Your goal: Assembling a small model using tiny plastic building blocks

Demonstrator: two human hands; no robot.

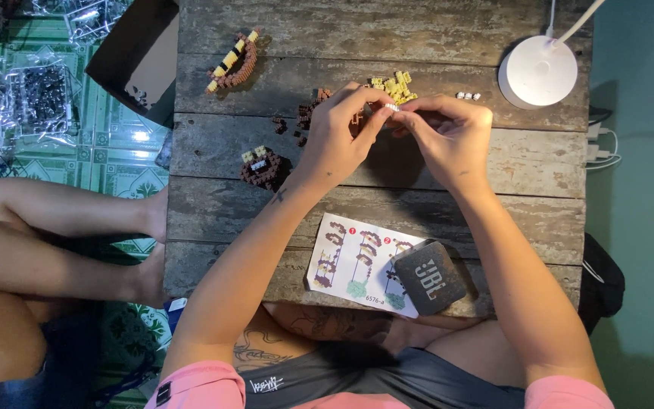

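Both hands meet over the middle of the plank table (539,220). The left hand (338,136) and right hand (448,136) pinch a tiny pale piece (392,108) between narrow-set fingertips; the piece is so small, and so covered by the fingers, that its shape cannot be made out. It sits at the point where the two hands touch, just at 6 o'clock of the yellow bricks (395,85).

Under the left hand, a pile of brown bricks (308,113) is partly hidden; only its edge shows at 9 o'clock of the hand. At 8 o'clock of that hand stands a dark brown block build (264,167) with yellow on top. At 11 o'clock lies a curved brown and yellow strip (234,62).

A few white bits (468,96) lie at 1 o'clock of the right hand, near the white lamp base (537,72), whose stem runs out of the top edge. At 6 o'clock, a printed sheet (353,261) is partly covered by a dark speaker (429,277).

Bags (35,95) on the floor at 9 o'clock are blurred. Another person's legs (54,227) are cut off at left.
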